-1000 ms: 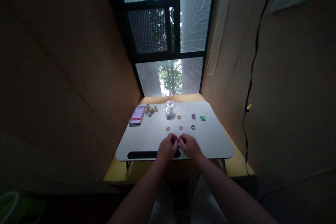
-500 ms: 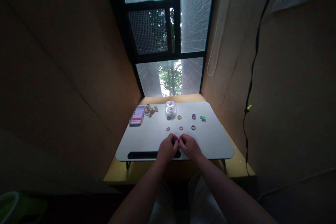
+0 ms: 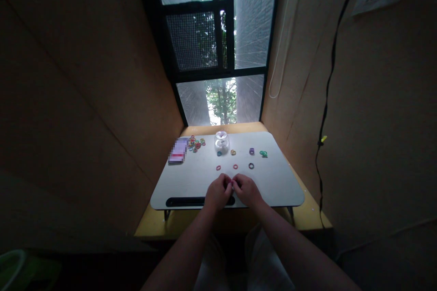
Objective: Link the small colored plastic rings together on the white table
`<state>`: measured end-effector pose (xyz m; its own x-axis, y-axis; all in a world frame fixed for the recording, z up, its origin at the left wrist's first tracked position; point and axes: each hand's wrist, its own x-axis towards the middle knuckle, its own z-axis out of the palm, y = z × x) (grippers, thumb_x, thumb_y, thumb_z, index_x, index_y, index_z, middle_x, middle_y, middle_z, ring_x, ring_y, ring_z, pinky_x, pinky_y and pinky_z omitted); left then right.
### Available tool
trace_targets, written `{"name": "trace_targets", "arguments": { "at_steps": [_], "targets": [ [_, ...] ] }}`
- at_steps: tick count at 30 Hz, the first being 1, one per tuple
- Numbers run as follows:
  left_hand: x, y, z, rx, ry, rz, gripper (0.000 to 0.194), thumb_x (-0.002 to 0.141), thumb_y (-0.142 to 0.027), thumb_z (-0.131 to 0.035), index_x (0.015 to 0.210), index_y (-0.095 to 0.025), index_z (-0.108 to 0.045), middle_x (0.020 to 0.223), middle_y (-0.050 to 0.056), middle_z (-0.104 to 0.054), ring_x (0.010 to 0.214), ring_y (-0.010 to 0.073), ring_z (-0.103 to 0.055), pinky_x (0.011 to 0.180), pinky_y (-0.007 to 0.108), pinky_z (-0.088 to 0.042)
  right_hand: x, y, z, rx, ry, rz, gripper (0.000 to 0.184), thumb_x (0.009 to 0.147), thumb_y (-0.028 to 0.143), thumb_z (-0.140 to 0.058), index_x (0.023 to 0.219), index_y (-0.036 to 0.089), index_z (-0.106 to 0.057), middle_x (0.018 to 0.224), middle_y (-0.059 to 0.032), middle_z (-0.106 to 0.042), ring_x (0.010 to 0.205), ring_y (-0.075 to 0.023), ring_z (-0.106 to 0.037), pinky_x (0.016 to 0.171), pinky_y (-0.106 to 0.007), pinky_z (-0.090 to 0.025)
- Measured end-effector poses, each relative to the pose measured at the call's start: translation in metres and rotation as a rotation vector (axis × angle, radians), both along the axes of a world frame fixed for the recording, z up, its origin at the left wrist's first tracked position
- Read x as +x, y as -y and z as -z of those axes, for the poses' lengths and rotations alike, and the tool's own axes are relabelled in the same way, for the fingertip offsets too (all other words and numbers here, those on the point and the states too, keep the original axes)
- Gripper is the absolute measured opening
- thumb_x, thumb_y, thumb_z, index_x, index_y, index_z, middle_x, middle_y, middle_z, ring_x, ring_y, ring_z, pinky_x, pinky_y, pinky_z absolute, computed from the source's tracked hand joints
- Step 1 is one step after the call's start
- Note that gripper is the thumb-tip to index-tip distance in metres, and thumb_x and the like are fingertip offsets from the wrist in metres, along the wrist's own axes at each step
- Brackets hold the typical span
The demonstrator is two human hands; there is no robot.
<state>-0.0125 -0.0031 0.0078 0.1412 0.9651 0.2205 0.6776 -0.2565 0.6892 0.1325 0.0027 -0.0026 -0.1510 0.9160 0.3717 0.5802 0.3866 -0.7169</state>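
My left hand and my right hand meet over the near edge of a small white lap table. Both are closed in a pinch on a tiny pink ring held between their fingertips. Just beyond my hands lie three loose small rings in a row. Further back stand a clear small jar, a pile of coloured rings at the back left, and a few more rings at the back right.
A small flat pack lies at the table's back left. The table stands on a yellow ledge between brown walls, under a window. A black cable hangs down the right wall.
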Motion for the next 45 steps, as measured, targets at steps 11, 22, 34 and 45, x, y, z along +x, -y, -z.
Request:
{"name": "trace_targets", "arguments": {
  "at_steps": [11, 22, 34, 45],
  "targets": [
    [-0.0003, 0.001, -0.0012, 0.003, 0.007, 0.008, 0.007, 0.084, -0.028, -0.051, 0.086, -0.021, -0.054, 0.074, -0.001, -0.061, 0.069, 0.0127, -0.055, 0.064, 0.024, -0.037, 0.0004, -0.001, 0.0006, 0.03, -0.033, -0.022, 0.014, 0.083, 0.019, -0.048, 0.073, 0.019, -0.057, 0.072, -0.0006, -0.059, 0.068, -0.0134, -0.052, 0.065, -0.024, -0.038],
    [0.0001, 0.0002, -0.0004, 0.01, 0.002, -0.002, 0.007, 0.084, -0.028, -0.052, 0.084, -0.021, -0.054, 0.071, -0.002, -0.061, 0.066, 0.0119, -0.055, 0.062, 0.023, -0.036, 0.0003, -0.0011, 0.0006, 0.018, -0.051, -0.011, 0.013, 0.083, 0.021, -0.049, 0.072, 0.019, -0.057, 0.07, -0.0006, -0.06, 0.067, -0.0132, -0.052, 0.063, -0.023, -0.038],
    [0.0009, 0.0008, -0.0028, 0.0, -0.007, -0.001, 0.006, 0.083, -0.026, -0.051, 0.084, -0.021, -0.054, 0.073, -0.001, -0.061, 0.067, 0.0123, -0.055, 0.062, 0.023, -0.036, -0.0006, -0.0001, 0.0015, 0.004, -0.051, 0.002, 0.014, 0.082, 0.022, -0.049, 0.069, 0.019, -0.054, 0.066, 0.0006, -0.057, 0.062, -0.0123, -0.05, 0.058, -0.023, -0.035],
    [0.0005, 0.0022, -0.004, -0.015, -0.016, -0.006, 0.007, 0.084, -0.027, -0.051, 0.085, -0.021, -0.055, 0.073, -0.001, -0.061, 0.067, 0.0126, -0.055, 0.062, 0.024, -0.036, 0.0001, 0.0008, 0.0005, 0.021, -0.069, -0.011, 0.014, 0.082, 0.021, -0.049, 0.07, 0.019, -0.055, 0.068, 0.0003, -0.058, 0.065, -0.0124, -0.051, 0.061, -0.023, -0.036]
  ]
}}
